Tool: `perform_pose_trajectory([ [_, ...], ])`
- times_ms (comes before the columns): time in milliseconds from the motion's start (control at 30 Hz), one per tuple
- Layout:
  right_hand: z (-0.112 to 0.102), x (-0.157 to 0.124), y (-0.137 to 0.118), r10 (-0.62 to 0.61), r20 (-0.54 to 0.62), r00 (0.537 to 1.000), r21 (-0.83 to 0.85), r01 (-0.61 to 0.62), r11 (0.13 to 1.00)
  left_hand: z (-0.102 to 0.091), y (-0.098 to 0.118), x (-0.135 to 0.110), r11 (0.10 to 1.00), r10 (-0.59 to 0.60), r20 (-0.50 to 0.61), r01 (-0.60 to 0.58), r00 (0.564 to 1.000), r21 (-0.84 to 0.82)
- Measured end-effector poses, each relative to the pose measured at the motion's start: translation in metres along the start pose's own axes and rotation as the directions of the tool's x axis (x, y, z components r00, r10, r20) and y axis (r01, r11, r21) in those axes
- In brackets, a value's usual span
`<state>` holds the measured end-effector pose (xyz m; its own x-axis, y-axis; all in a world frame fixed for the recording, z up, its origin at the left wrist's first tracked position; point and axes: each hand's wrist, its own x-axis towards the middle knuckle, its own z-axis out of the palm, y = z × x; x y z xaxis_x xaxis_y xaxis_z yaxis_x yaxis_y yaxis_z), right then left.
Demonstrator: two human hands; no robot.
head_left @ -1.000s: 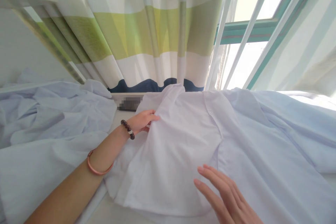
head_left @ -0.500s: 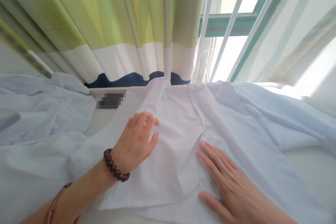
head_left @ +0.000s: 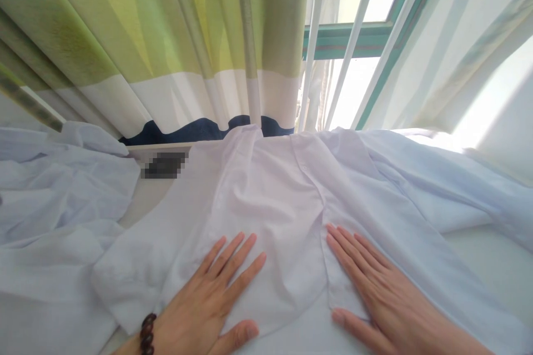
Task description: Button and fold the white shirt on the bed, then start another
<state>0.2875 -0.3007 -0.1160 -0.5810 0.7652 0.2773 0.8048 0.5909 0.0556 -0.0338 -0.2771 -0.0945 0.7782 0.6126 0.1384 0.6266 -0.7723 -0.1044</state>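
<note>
A white button-up shirt (head_left: 283, 188) lies spread out before me, its button strip running down the middle and its surface rumpled. My left hand (head_left: 208, 299) rests flat on the left front panel, fingers spread, holding nothing. On the other side of the button strip, my right hand (head_left: 375, 283) lies flat on the cloth with its fingers stretched out and the thumb apart. One sleeve reaches out to the right. A dark beaded bracelet (head_left: 147, 334) circles my left wrist.
More crumpled white cloth (head_left: 62, 188) lies at the left. A blurred-out dark item (head_left: 163, 165) sits near the back ledge. Behind hangs a green and white curtain (head_left: 200, 39), beside white window bars (head_left: 347, 61) and a teal window frame (head_left: 353, 39).
My left hand has come down and back toward me, going from raised with curled fingers to flat on the shirt. My right hand stays nearly in place. The view has shifted slightly.
</note>
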Motion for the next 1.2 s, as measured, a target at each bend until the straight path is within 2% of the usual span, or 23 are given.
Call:
perform_pose_trajectory([
  [167, 0.006, -0.005, 0.002, 0.083, 0.026, 0.996, 0.023, -0.084, 0.996, -0.013, -0.001, 0.005, 0.967, 0.098, -0.039, -0.105, 0.994, -0.233],
  [333, 0.014, -0.012, 0.006, 0.168, 0.073, 0.983, 0.060, -0.172, 0.983, -0.022, -0.005, 0.010, 0.933, 0.142, -0.026, -0.143, 0.990, -0.331],
  [467, 0.011, -0.016, 0.012, 0.153, 0.078, 0.985, 0.046, -0.156, 0.987, -0.039, -0.015, 0.005, 0.874, 0.203, 0.104, -0.132, 0.974, -0.468],
  [567, 0.003, -0.014, 0.014, 0.080, 0.045, 0.996, 0.025, -0.081, 0.996, -0.050, -0.021, 0.002, 0.819, 0.247, 0.217, -0.084, 0.945, -0.567],
  [633, -0.004, -0.007, 0.011, 0.047, 0.003, 0.999, 0.015, -0.047, 0.999, -0.052, -0.022, 0.003, 0.787, 0.241, 0.212, -0.063, 0.947, -0.614],
  [733, -0.013, 0.008, 0.002, 0.060, -0.071, 0.996, 0.042, -0.057, 0.997, -0.049, -0.019, 0.011, 0.838, 0.124, 0.142, -0.027, 0.982, -0.545],
  [800, -0.016, 0.019, -0.004, 0.033, -0.090, 0.995, 0.094, -0.025, 0.995, -0.045, -0.014, 0.018, 0.885, 0.087, 0.142, -0.011, 0.986, -0.466],
  [967, -0.016, 0.032, -0.014, -0.123, -0.088, 0.988, 0.224, 0.140, 0.964, -0.035, -0.002, 0.020, 0.892, 0.220, 0.266, -0.083, 0.939, -0.444],
  [1100, -0.014, 0.032, -0.015, -0.176, -0.100, 0.979, 0.255, 0.196, 0.947, -0.031, -0.001, 0.014, 0.910, 0.215, 0.255, -0.099, 0.943, -0.403],
  [1200, -0.022, 0.032, -0.017, -0.147, -0.096, 0.984, 0.291, 0.169, 0.942, -0.039, -0.005, 0.013, 0.886, 0.217, 0.230, -0.092, 0.949, -0.454],
])
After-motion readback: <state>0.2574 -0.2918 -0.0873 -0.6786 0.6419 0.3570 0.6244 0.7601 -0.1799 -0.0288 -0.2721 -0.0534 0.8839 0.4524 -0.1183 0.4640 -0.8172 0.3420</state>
